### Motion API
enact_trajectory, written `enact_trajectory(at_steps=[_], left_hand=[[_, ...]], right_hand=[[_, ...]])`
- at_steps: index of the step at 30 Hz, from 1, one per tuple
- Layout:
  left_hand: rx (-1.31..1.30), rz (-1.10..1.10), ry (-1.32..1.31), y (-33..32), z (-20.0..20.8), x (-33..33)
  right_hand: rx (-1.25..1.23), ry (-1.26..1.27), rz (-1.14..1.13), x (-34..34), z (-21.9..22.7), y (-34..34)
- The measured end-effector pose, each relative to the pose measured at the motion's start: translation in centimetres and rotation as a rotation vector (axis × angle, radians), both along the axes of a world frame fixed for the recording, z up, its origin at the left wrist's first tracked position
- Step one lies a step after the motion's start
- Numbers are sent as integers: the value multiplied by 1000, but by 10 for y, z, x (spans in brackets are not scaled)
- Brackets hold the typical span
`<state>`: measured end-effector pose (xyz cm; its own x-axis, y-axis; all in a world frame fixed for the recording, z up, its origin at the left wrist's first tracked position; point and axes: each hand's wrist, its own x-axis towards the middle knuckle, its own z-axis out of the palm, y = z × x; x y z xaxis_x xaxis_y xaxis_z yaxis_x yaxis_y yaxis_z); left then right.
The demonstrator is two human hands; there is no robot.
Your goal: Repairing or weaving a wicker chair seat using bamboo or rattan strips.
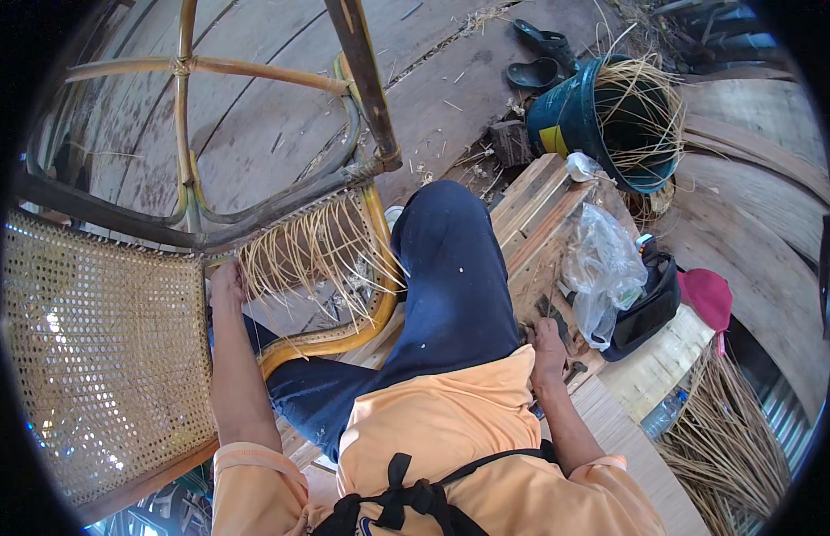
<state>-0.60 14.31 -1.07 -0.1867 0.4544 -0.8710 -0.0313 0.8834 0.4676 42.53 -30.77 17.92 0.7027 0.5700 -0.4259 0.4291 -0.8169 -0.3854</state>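
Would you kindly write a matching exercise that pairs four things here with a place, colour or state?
Things:
1. left hand
2. bucket
3. cap
4. bag

Descriptions:
A. dark pink
B. transparent, crumpled
C. at the edge of the woven panel
D. has strips hanging over its rim

Pairs: 1-C, 2-D, 3-A, 4-B

The big woven sheet (111, 357) stands left of the left hand (227, 284). Loose strips (308, 255) crowd its right side, and a dark pole (102, 216) blocks it ahead. Past that pole, a hand fits through the gaps. A slim bit of worktop (533, 228) between the leg (450, 277) and clear bag (602, 259) has room.
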Motion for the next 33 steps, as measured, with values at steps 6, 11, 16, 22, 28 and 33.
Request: enact_trajectory(at_steps=[6,11,16,22,28,33], left_hand=[[-5,-52,57,-7,33,20],[59,-12,32,-6,29,9],[196,-30,25,-5,43,0],[480,-450,531,-15,119,47],[982,-700,1240,-30,198,57],[1068,-583,457,-118,292,174]], right_hand=[[132,-101,-182,18,21,21],[21,-219,-81,27,11,36],[197,-63,-55,26,38,55],[88,205,-9,27,47,48],[370,123,-64,14,62,45],[406,215,129,2,119,73]])
